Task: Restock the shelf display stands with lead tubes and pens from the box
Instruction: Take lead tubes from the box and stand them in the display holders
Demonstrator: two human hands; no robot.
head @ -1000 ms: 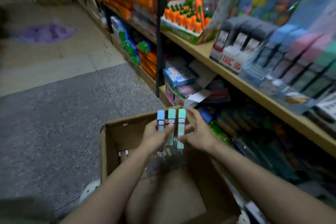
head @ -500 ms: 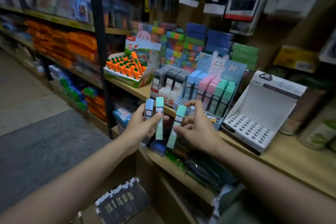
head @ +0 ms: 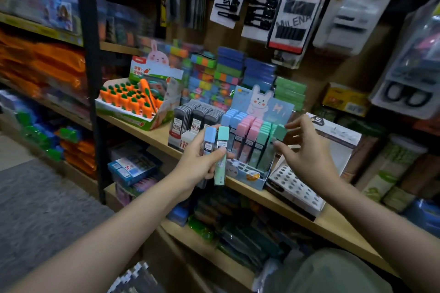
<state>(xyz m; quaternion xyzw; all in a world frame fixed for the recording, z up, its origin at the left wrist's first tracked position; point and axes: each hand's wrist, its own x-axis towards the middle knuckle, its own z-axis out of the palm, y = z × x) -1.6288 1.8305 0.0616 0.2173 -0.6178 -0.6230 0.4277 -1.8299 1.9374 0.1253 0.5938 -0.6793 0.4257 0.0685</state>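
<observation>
My left hand (head: 200, 162) grips two lead tubes upright in front of the shelf, a blue-capped one (head: 210, 137) and a mint-green one (head: 222, 157). My right hand (head: 307, 152) pinches a third tube, green-capped (head: 280, 132), between thumb and fingers at the right-hand green column of the bunny display stand (head: 245, 175). That stand holds rows of blue, pink and green tubes. Beside it on the right lies a white pen stand (head: 294, 188) with bare holes. Dark tubes in the box (head: 135, 278) show at the bottom edge.
A stand of black lead tubes (head: 195, 121) and a carrot-pen display (head: 133, 100) sit left of the bunny stand on the wooden shelf (head: 333, 223). Stacked colourful erasers stand behind, hair-clip cards hang above, jars stand at the right.
The view rose from the box to the shelf. My right hand took one green tube from the three in my left hand and carried it right to the stand's green column.
</observation>
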